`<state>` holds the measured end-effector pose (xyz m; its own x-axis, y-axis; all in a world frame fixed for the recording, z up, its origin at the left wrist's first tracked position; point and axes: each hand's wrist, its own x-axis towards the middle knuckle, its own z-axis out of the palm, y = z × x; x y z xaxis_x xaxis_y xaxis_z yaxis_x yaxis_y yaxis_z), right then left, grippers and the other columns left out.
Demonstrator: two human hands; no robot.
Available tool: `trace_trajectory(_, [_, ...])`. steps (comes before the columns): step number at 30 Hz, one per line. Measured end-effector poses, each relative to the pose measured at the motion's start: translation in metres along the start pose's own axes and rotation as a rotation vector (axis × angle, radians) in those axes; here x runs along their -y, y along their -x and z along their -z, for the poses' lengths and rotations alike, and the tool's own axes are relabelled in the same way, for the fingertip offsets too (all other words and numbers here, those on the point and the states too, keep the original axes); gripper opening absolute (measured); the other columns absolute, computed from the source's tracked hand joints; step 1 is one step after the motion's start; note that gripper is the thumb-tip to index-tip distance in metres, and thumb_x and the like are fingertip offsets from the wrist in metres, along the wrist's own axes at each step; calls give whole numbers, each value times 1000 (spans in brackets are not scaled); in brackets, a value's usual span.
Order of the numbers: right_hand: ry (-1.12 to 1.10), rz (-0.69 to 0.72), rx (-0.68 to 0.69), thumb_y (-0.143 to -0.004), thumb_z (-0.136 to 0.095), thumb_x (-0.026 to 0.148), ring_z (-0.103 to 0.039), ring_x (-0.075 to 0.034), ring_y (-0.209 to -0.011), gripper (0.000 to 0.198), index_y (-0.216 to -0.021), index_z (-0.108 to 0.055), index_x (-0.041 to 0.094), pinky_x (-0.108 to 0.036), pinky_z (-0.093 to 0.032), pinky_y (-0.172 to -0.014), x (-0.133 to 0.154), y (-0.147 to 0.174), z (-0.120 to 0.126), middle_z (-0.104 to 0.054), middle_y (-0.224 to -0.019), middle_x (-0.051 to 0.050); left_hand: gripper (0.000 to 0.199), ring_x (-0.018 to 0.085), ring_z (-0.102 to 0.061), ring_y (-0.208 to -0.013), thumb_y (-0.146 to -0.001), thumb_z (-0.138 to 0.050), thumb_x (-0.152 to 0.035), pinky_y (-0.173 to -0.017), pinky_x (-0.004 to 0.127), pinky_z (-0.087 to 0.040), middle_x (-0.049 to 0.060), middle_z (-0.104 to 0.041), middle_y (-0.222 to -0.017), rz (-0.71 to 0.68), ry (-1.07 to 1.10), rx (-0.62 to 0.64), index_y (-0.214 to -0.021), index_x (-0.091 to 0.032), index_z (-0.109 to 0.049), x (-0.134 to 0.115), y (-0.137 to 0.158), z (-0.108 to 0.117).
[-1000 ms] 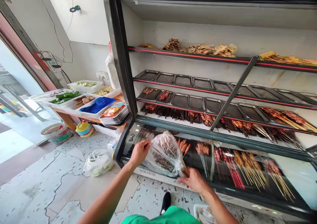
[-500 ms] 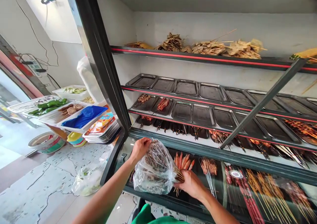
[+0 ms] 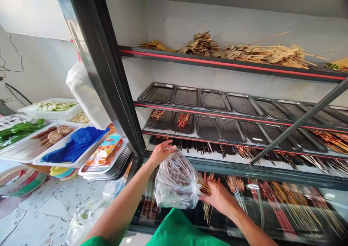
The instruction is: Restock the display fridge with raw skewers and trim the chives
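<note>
A clear plastic bag of skewers [image 3: 176,184] hangs in front of me, over the display case. The brownish food inside is blurred by the crinkled film. My left hand [image 3: 161,154] pinches the film at the bag's upper left corner. On the other side, my right hand [image 3: 219,195] grips the bare wooden sticks [image 3: 204,188] where they come out of the bag's gathered neck. Under the case's glass, just beyond and below my right hand, lie bundles of pinkish skewers [image 3: 236,184].
A refrigerated cabinet rises ahead, with metal trays [image 3: 213,99] on its shelves and dried skewers [image 3: 201,45] on top. A dark post [image 3: 108,68] stands left. Beside it are a blue cloth [image 3: 73,144], stacked trays [image 3: 108,162] and a plastic bag [image 3: 84,217] on the floor.
My view has shifted, and the bag and both hands appear slightly farther right. The left hand has risen a little at the bag's corner. Both holds stay the same.
</note>
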<state>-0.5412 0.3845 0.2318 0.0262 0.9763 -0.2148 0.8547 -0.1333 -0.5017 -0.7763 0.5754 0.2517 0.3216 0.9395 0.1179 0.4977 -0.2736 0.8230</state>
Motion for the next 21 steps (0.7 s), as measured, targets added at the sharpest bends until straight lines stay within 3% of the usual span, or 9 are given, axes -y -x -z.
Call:
trace_trajectory(2, [31,7,3,-70,-67,44,-65,-24,-88,31,-87,-64,18,-26,-43,-72,7,-5,-6,-70,-90,-8,39,18,-61,-76,-69,-61,-46,-71,27,-45,5,-70,-83,-2,99,159,-92,-15,-70,8,-10,8])
trace_trajectory(4, [54,-12,5,-70,-67,46,-65,-24,-87,31,-85,-63,18,-26,-42,-71,11,-9,-10,-70,-88,-8,30,19,-61,-74,-66,-61,-40,-68,26,-45,5,-69,-76,8,122,223,-78,-14,-70,16,-21,12])
trace_trajectory(9, [3,-56,-14,-69,-68,46,-64,-22,-86,33,-88,-64,19,-24,-41,-70,15,-12,-2,-69,-88,-7,26,15,-54,-61,-69,-53,-36,-57,24,-38,1,-61,-62,-59,-2,153,-70,-14,-66,20,-44,11])
trace_trajectory(16, [-76,-46,-71,-61,-73,46,-63,-22,-83,43,-93,-64,18,-24,-41,-67,15,-10,18,-69,-90,-8,28,13,-51,-58,-78,-47,-36,-58,23,-35,0,-58,-59,-188,-212,-49,-70,-15,-65,-17,-55,11])
trace_trajectory(19, [-103,-22,-67,-62,-72,48,-63,-22,-82,41,-88,-64,17,-23,-41,-65,12,-9,25,-69,-87,-7,30,14,-54,-62,-82,-46,-33,-58,23,-36,2,-60,-62,-236,-337,-7,-68,-14,-65,-36,-58,15])
trace_trajectory(21, [-107,-12,-46,-65,-69,47,-63,-21,-79,36,-84,-65,17,-23,-41,-64,8,-8,29,-69,-83,-5,32,16,-58,-64,-86,-42,-33,-59,24,-38,4,-64,-66,-262,-444,54,-84,-15,-69,-55,-60,20])
